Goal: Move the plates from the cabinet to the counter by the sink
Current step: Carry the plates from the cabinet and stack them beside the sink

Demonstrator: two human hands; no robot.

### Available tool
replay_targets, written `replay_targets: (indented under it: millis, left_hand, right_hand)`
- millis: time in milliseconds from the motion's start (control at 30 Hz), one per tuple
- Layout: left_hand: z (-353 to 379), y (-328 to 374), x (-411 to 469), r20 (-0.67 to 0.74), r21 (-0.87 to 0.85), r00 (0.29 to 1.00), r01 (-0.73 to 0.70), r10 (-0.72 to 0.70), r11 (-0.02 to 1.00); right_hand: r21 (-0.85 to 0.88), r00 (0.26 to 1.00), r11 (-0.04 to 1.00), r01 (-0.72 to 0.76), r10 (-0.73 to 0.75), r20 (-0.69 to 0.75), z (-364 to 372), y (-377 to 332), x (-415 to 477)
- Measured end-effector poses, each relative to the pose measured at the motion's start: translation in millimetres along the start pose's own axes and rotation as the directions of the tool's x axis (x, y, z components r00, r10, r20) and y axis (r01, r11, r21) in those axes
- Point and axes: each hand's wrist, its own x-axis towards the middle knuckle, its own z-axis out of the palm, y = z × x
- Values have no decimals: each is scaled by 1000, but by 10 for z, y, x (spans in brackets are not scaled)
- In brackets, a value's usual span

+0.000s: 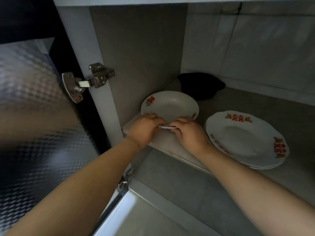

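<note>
A white plate with an orange flower print (170, 106) lies on the cabinet shelf (265, 106), close to the left wall. My left hand (144, 128) and my right hand (189, 132) both grip its near rim, thumbs on top and fingers curled under the edge. More than one rim edge shows between my hands. To the right, a short stack of larger white plates with red and gold marks (245, 138) rests on the same shelf, apart from my hands.
A dark bowl-like object (199, 86) sits at the back of the shelf behind the flower plate. The cabinet door (30, 103) stands open on the left, held by a metal hinge (85, 82). A lower shelf (196, 193) lies beneath.
</note>
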Motion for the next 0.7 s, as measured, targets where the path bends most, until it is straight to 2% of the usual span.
replay_targets:
  millis: [267,533,700]
  left_hand:
    - [43,76,-90,-43,47,999,-13,15,999]
    - [33,288,-422,-142,127,979,-131,149,983]
    - [12,344,-565,-114,159,975,-172,191,972]
  right_hand:
    - [27,998,998,62,-61,-29,-36,22,-113]
    - [-45,984,986,159,-162,-76,-151,-31,-432]
    - [-6,982,983,183,-183,-52,-206,-52,-616]
